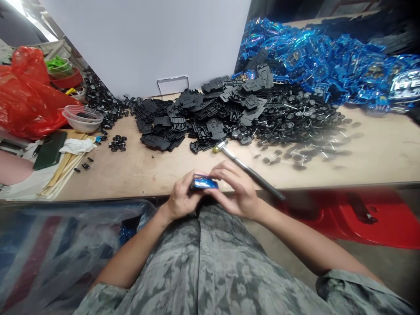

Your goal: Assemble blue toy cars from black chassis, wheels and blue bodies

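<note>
Between my two hands, just over the table's front edge, is a shiny blue toy car [205, 183]. My left hand [181, 197] grips its left end, fingers curled round it. The fingers and thumb of my right hand [236, 189] close on its right end from above and below. A hammer [249, 170] lies right behind my right hand, its yellowish face up the table and its dark handle reaching past the front edge. Farther back is a heap of black plastic car bases [210, 116]. The underside of the car is hidden by my fingers.
Black wheels on metal axles [295, 118] are piled at the right, with blue car shells [305, 57] behind them. On the left stand a clear plastic tub [83, 118], a red bag [29, 96] and a dark phone [50, 150]. A red stool [351, 214] sits below the edge.
</note>
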Available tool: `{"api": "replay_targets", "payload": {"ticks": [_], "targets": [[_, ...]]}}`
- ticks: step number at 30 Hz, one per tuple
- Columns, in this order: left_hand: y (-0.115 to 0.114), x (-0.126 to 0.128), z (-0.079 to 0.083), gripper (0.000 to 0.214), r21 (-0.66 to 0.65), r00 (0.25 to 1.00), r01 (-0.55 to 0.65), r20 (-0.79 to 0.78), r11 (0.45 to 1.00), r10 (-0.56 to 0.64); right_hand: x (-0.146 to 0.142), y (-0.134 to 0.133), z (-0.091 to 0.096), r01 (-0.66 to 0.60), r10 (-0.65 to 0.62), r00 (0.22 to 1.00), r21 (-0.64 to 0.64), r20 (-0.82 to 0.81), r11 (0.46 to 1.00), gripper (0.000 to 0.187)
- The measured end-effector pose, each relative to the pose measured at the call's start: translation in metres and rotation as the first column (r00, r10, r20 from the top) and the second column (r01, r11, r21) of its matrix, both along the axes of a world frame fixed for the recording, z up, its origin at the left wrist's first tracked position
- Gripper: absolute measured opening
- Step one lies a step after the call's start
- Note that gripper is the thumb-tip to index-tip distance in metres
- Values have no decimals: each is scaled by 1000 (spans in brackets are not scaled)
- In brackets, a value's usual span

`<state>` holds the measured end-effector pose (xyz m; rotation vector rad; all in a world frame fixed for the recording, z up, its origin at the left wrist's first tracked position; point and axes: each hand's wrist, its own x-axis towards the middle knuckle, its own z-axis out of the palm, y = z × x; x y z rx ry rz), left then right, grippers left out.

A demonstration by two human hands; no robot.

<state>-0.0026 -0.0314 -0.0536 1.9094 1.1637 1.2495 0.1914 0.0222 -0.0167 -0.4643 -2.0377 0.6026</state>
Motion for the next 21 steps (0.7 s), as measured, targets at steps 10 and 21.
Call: {"api": "replay_targets", "payload": {"ticks": [10, 21], "targets": [[7, -6, 6, 39, 109, 984, 156, -106, 982, -144, 15, 11, 22, -162, 182, 971, -132, 155, 978, 14], [15, -12, 16, 32, 134, 953, 274, -168, 952, -251, 14, 11, 18, -219, 223, 963, -43, 154, 975, 22]]}}
